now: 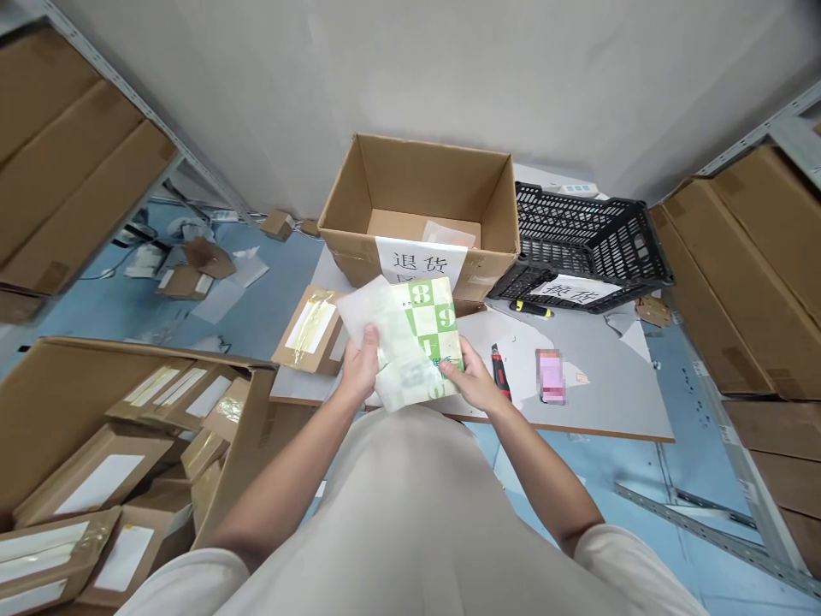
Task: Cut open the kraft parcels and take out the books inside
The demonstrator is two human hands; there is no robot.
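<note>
A flat green-and-white checkered booklet [441, 321] with large printed numbers is held over the near edge of the table. A whitish, see-through sleeve [369, 312] covers its left part. My left hand [363, 361] grips the sleeve at the left side, thumb on top. On the lower right corner of the booklet, my right hand [471, 376] is closed, its thumb over the printed face. Just beyond stands an open cardboard box [346, 244] with a white paper label; a pale flat packet [449, 235] lies inside it.
A black plastic crate [593, 248] stands right of the box. On the table [616, 402] lie a red-and-black utility knife [500, 372], a yellow-and-black knife [531, 309] and a phone [550, 376]. A taped carton [308, 329] sits left; a large box [253, 428] holds several parcels.
</note>
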